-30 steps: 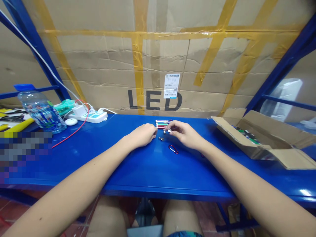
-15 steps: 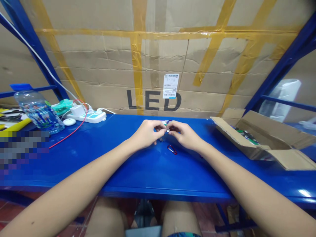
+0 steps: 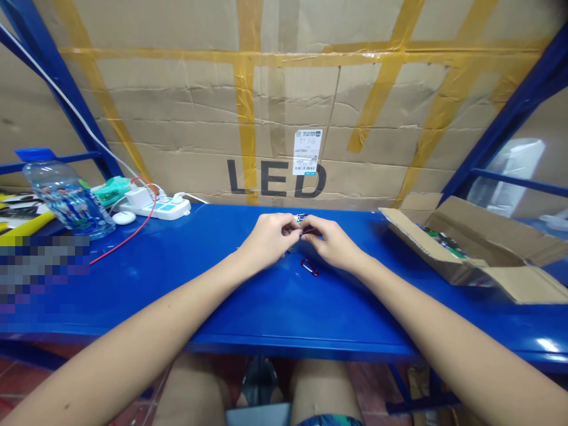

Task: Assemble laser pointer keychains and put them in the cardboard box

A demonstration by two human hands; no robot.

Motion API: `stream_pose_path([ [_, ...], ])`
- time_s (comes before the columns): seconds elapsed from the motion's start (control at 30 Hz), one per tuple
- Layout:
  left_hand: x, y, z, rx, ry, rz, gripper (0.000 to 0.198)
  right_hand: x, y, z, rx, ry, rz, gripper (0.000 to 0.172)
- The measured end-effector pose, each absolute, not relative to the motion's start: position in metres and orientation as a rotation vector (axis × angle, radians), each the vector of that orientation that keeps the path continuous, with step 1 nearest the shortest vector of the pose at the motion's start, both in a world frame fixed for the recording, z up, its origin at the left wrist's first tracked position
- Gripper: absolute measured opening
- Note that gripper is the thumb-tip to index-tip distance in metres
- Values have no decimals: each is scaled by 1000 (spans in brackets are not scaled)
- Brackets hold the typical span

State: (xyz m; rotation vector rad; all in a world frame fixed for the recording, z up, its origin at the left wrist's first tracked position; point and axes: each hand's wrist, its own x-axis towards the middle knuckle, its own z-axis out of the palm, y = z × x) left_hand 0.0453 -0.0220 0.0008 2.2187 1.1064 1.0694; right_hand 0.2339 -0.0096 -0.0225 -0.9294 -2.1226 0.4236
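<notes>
My left hand (image 3: 276,238) and my right hand (image 3: 328,238) meet over the blue table (image 3: 284,307), fingertips pinched together. Between them is something small, mostly covered by the fingers; its kind does not show. Just below the fingers, a red carabiner (image 3: 309,268) lies flat on the table. Behind the fingertips I see a small group of colourful items (image 3: 302,217), partly hidden by my hands. A tiny metallic piece (image 3: 290,249) rests near the left fingers, too small to name.
An open cardboard box (image 3: 461,266) with small green and dark items stands at the right. To the left are a water bottle (image 3: 66,195), a white power strip (image 3: 166,208) and a red cable (image 3: 128,239). A large cardboard panel (image 3: 177,118) rises behind the table.
My fingertips have drawn closer together, and the small pale thing between them is now more covered. Both hands stay in nearly the same place.
</notes>
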Motion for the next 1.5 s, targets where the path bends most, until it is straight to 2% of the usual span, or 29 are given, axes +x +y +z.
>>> stream_pose_path([
  [0.2,50,-24,3,1836,1143,1022,3,234,-8,-24,-925,-2113,426,11],
  [0.3,41,-17,5,1984,1195,1043,9,234,-8,-23,-918,-2099,445,10],
  [0.37,31,-10,5,2295,1247,1042,13,234,-7,-23,-922,-2088,451,10],
  [0.43,21,-3,4,2644,1246,826,20,236,-7,-23,-940,-2077,448,9],
  [0.53,13,4,-4,2806,1146,503,25,237,-6,-23,-960,-2073,456,7],
  [0.67,17,9,-15,2830,1010,376,21,237,-6,-24,-967,-2099,485,8],
  [0.8,21,8,-16,2777,1036,489,18,237,-6,-24,-977,-2115,494,7],
  [1.0,27,-4,-4,2334,1031,989,8,236,-9,-21,-1003,-2122,473,8],
  [1.17,33,-4,-11,2680,761,1320,9,235,-10,-22,-954,-2087,572,7],
  [1.5,27,-1,-16,3092,575,1104,22,233,-6,-26,-920,-1956,739,8],
])
